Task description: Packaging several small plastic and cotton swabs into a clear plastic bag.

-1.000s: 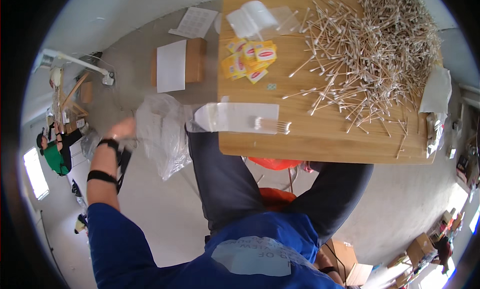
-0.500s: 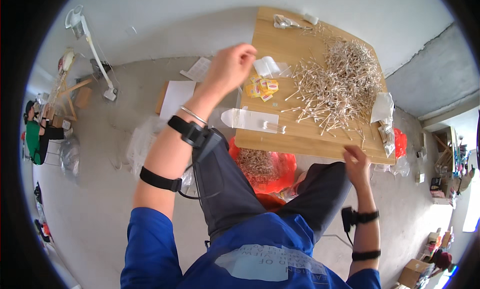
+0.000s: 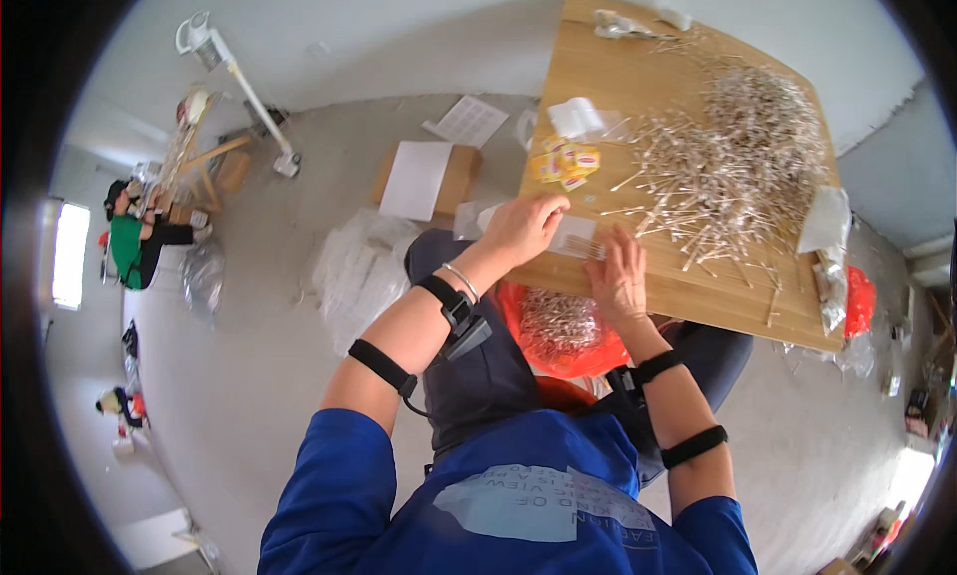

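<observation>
A clear plastic bag [image 3: 578,233] lies at the table's near left edge, with a few cotton swabs [image 3: 586,247] at its right end. My left hand [image 3: 520,230] is over the bag's left part, thumb and fingertips pinched together; whatever they hold is too small to make out. Beside the swabs, my right hand [image 3: 620,276] rests with its fingers stretched out, the fingertips at the bag's right end. Several small yellow-and-white packets [image 3: 566,162] lie just beyond the bag. A large heap of loose cotton swabs [image 3: 753,146] covers the table's right side.
The wooden table [image 3: 608,77] also bears white plastic film [image 3: 575,118] and a plastic bag [image 3: 829,226] at its right edge. Below its front edge, a red bag [image 3: 568,361] holds more swabs. A cardboard box [image 3: 459,181] stands left on the floor; a person in green [image 3: 127,246] sits far left.
My left hand has come down and right, from above the table's left edge onto the bag. My right hand has moved left and up from the front edge to the swabs. The view has shifted.
</observation>
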Demonstrator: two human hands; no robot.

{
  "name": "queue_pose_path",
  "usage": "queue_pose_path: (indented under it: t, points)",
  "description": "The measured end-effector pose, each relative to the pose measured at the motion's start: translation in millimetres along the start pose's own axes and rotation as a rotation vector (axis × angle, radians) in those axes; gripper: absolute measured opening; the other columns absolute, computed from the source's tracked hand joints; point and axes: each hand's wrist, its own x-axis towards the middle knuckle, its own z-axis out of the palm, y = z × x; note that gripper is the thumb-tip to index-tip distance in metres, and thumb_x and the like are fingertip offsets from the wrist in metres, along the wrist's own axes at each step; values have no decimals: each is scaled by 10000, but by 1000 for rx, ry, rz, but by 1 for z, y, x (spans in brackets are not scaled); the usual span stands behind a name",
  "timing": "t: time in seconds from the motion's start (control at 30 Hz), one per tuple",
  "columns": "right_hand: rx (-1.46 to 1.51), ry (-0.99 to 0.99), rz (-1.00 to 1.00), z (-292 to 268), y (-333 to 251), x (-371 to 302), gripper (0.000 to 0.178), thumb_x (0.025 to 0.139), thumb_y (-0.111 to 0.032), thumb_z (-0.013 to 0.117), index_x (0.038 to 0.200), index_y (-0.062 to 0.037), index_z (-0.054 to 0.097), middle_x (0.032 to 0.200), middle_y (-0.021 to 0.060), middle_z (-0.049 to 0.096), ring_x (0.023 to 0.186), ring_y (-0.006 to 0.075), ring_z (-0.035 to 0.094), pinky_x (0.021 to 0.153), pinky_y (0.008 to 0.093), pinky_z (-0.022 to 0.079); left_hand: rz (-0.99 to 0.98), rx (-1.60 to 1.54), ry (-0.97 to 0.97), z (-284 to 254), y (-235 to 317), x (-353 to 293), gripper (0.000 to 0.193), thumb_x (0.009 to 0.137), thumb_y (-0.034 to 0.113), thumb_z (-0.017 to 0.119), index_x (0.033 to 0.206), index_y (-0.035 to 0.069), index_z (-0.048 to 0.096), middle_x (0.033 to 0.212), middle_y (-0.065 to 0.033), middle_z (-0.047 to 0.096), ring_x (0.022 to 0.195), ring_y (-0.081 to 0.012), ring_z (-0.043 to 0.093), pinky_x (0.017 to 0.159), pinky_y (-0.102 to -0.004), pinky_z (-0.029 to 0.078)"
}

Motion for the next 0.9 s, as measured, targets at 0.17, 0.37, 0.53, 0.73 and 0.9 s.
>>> queue_pose_path:
  t: [0.17,0.37,0.53,0.73,0.9]
  points:
    - [144,-75,-23,-5,-44,-2,538,820,-111,640,1316,-28,449,1339,195,453,1227,413,416,1044,513,345,59,167,13,-42,-36,6,96,877,112,596,962,78,629,871,-97,661,787,-322,643,659,-405,518]
    - [-10,26,79,-8,-44,9,571,798,-68,632,1328,-1,430,1338,192,447,1230,404,415,1059,494,337,-14,-62,115,-31,-41,-6,94,854,76,587,942,64,619,854,-108,648,810,-331,632,683,-429,515]
    - [-86,-72,104,-11,-12,-11,593,804,-54,619,1352,37,410,1375,225,427,1289,407,392,1088,491,328,122,-23,-39,18,-2,-54,347,781,-39,600,1123,23,601,1127,-122,609,1070,-319,575,913,-399,491]
    - [-25,-47,-32,3,-9,-2,392,806,26,611,1197,35,589,1245,189,574,1198,373,515,1025,454,419,124,117,-80,53,13,-64,528,857,52,461,1367,-74,405,1466,-220,350,1375,-363,329,1153,-442,275]
    - [11,-51,-60,4,-8,-3,378,779,-18,591,1153,28,621,1223,158,592,1204,334,519,1027,465,413,146,147,-69,60,7,-57,498,859,63,489,1339,-60,446,1422,-201,411,1353,-352,366,1142,-445,294]
